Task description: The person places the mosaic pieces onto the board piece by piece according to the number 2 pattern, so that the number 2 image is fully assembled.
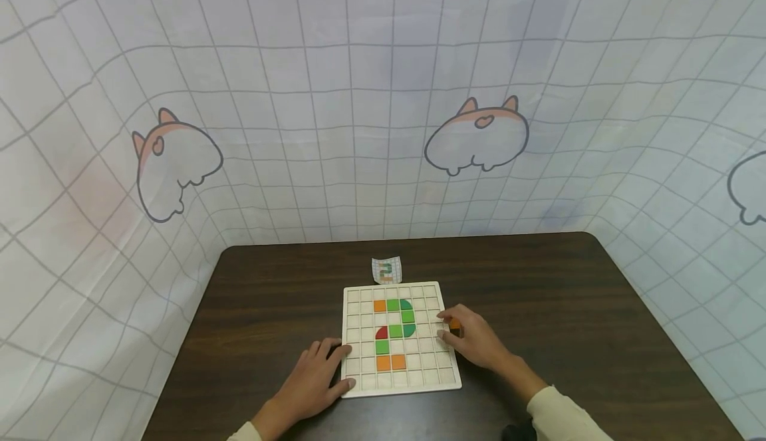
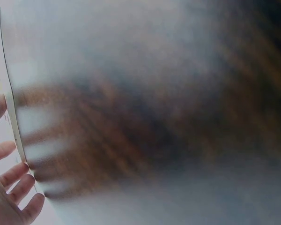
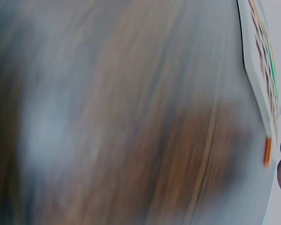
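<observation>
A white square grid board (image 1: pixel 359 386) lies on the table with flat coloured pieces in its cells. Orange squares (image 1: pixel 383 363), green squares (image 1: pixel 395 331), dark green quarter-rounds (image 1: pixel 409 330) and one red quarter-round (image 1: pixel 382 333) form a 2-like figure. My left hand (image 1: pixel 314 378) rests on the board's left edge, thumb and fingers spread. At the right edge is my right hand (image 1: pixel 475 338), its thumb and index finger apart. An orange piece (image 3: pixel 268 151) shows beside the board in the right wrist view; in the head view my right hand partly covers it.
A small paper card (image 1: pixel 386 271) with a similar gridded figure lies just beyond the board's far edge. The dark wood table (image 1: pixel 269 301) is enclosed by white grid-patterned curtains (image 1: pixel 371 115). A dark object (image 1: pixel 518 432) sits below my right forearm.
</observation>
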### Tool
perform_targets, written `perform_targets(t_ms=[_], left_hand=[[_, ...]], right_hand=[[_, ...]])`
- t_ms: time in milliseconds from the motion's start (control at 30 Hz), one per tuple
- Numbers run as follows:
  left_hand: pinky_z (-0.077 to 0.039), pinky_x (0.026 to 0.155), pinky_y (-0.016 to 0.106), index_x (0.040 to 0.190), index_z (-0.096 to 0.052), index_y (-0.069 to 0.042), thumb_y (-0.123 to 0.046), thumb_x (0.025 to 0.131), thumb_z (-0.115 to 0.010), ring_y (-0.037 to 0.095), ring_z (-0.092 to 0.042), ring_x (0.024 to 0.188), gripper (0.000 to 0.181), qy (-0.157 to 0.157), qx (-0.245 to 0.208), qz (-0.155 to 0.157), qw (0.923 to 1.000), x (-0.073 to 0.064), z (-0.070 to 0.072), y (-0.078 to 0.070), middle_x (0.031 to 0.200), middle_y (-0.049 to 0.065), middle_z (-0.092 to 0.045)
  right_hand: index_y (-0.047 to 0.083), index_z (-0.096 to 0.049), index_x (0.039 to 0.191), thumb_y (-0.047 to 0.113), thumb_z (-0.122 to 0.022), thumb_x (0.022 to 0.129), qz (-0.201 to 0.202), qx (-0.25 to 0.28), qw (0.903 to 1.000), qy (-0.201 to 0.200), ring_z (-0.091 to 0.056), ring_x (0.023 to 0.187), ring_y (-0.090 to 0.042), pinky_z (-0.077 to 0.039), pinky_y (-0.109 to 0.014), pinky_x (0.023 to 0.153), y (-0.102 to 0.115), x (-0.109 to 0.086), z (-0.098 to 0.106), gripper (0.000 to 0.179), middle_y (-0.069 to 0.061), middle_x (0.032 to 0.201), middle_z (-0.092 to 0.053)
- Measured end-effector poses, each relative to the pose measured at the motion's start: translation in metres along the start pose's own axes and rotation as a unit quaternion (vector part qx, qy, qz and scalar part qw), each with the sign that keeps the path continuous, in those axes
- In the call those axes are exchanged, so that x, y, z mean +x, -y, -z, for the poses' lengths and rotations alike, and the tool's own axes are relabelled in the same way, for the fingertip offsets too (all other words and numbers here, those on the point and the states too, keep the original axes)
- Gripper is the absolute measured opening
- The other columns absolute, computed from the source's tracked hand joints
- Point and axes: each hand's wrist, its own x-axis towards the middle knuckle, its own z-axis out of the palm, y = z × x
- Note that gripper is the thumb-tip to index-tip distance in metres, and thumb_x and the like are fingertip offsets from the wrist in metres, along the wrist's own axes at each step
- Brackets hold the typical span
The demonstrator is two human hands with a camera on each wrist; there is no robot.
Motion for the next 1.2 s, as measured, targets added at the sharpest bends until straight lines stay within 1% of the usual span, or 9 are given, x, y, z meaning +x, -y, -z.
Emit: perform_targets(t_ms=[67, 133, 200, 300, 500, 700, 800, 1000, 1200], left_hand=[[-0.043, 0.098, 0.053, 0.144, -0.052, -0.019, -0.054, 0.095, -0.062, 0.028, -0.049, 0.123, 0.060, 0.000, 0.001, 0.001, 1.0000, 0.000, 0.000, 0.000, 0.142, 0.010, -0.049], [-0.043, 0.098, 0.052, 0.144, -0.052, -0.020, -0.054, 0.095, -0.062, 0.028, -0.049, 0.123, 0.060, 0.002, 0.002, 0.003, 1.0000, 0.001, 0.000, 0.000, 0.142, 0.010, -0.049], [-0.043, 0.098, 0.052, 0.144, -0.052, -0.020, -0.054, 0.095, -0.063, 0.028, -0.049, 0.123, 0.060, 0.003, 0.002, 0.005, 1.0000, 0.001, 0.000, 0.000, 0.142, 0.010, -0.049], [-0.044, 0.097, 0.052, 0.143, -0.053, -0.019, -0.053, 0.094, -0.063, 0.028, -0.049, 0.122, 0.060, 0.004, 0.003, 0.006, 1.0000, 0.001, 0.000, 0.000, 0.142, 0.010, -0.049], [-0.044, 0.096, 0.052, 0.144, -0.052, -0.020, -0.053, 0.095, -0.063, 0.028, -0.050, 0.123, 0.060, 0.003, 0.004, 0.005, 1.0000, 0.001, 0.001, 0.000, 0.142, 0.010, -0.049], [-0.044, 0.096, 0.052, 0.144, -0.052, -0.020, -0.054, 0.095, -0.062, 0.027, -0.050, 0.122, 0.060, 0.001, 0.005, 0.001, 1.0000, 0.001, -0.001, 0.001, 0.143, 0.010, -0.049], [-0.044, 0.096, 0.052, 0.143, -0.053, -0.020, -0.053, 0.095, -0.063, 0.027, -0.050, 0.122, 0.060, 0.001, 0.005, 0.002, 1.0000, 0.001, -0.001, 0.000, 0.142, 0.010, -0.049], [-0.044, 0.096, 0.052, 0.143, -0.053, -0.019, -0.053, 0.095, -0.064, 0.028, -0.050, 0.122, 0.060, -0.001, 0.005, 0.002, 1.0000, 0.000, 0.000, 0.000, 0.142, 0.011, -0.050], [-0.044, 0.097, 0.052, 0.143, -0.053, -0.020, -0.054, 0.094, -0.063, 0.028, -0.050, 0.123, 0.061, 0.004, 0.005, 0.007, 1.0000, 0.001, 0.001, -0.001, 0.142, 0.010, -0.049]], right_hand=[[0.009, -0.067, 0.124, 0.018, -0.077, 0.090, -0.023, -0.013, 0.9997, 0.001, -0.057, 0.087, -0.013, -0.047, -0.026, 0.074, -0.005, -0.001, 0.003, 0.036, -0.002, 0.111, -0.064], [0.009, -0.064, 0.128, 0.016, -0.076, 0.091, -0.036, -0.024, 0.9990, 0.006, -0.060, 0.094, -0.015, -0.050, -0.031, 0.080, -0.009, -0.003, 0.005, 0.039, -0.003, 0.117, -0.063], [0.008, -0.062, 0.131, 0.015, -0.074, 0.092, -0.043, -0.031, 0.9985, 0.011, -0.061, 0.105, -0.017, -0.051, -0.038, 0.089, -0.013, -0.004, 0.006, 0.041, -0.005, 0.122, -0.062], [0.008, -0.060, 0.133, 0.015, -0.072, 0.094, -0.047, -0.036, 0.9981, 0.015, -0.061, 0.114, -0.021, -0.051, -0.045, 0.095, -0.017, -0.006, 0.006, 0.042, -0.007, 0.127, -0.060], [0.010, -0.059, 0.135, 0.017, -0.073, 0.093, -0.055, -0.059, 0.9966, 0.015, -0.062, 0.109, -0.019, -0.052, -0.044, 0.091, -0.021, -0.006, 0.003, 0.045, -0.007, 0.127, -0.057], [0.010, -0.061, 0.134, 0.018, -0.075, 0.091, -0.081, -0.060, 0.9948, 0.014, -0.062, 0.110, -0.022, -0.052, -0.045, 0.091, -0.020, -0.003, 0.003, 0.045, -0.007, 0.124, -0.057], [0.010, -0.063, 0.133, 0.018, -0.076, 0.091, -0.089, -0.064, 0.9939, 0.016, -0.062, 0.107, -0.021, -0.052, -0.045, 0.090, -0.021, -0.002, 0.003, 0.045, -0.007, 0.121, -0.057], [0.007, -0.065, 0.132, 0.021, -0.076, 0.091, -0.091, -0.074, 0.9929, 0.023, -0.058, 0.094, -0.016, -0.049, -0.037, 0.079, -0.022, 0.001, 0.006, 0.045, -0.007, 0.116, -0.057], [0.009, -0.069, 0.129, 0.023, -0.077, 0.090, -0.089, -0.073, 0.9932, 0.019, -0.054, 0.087, -0.011, -0.044, -0.031, 0.073, -0.024, 0.002, 0.006, 0.042, -0.005, 0.111, -0.058]])
